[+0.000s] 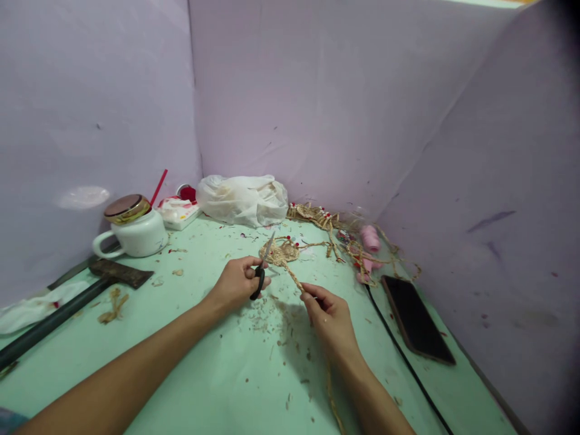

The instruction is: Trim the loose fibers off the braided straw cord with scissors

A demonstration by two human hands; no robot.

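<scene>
My left hand (238,283) is closed on a pair of small scissors (259,281) with black handles, the blades pointing up and away. Just beyond the blades lies a woven straw piece (285,251) with red pinheads on it. From that piece a braided straw cord (293,279) runs toward me, and my right hand (328,314) pinches it between thumb and fingers. The cord's loose tail (333,399) trails below the right hand to the front edge of the picture. Whether the blades touch the straw, I cannot tell.
On the left are a hammer (120,273), a lidded white mug (140,235) and a tissue pack (179,212). A white plastic bag (244,199) and more straw weaving (312,214) lie at the back. Rightward are pink thread (370,238), a phone (417,317) and a black cable (399,347).
</scene>
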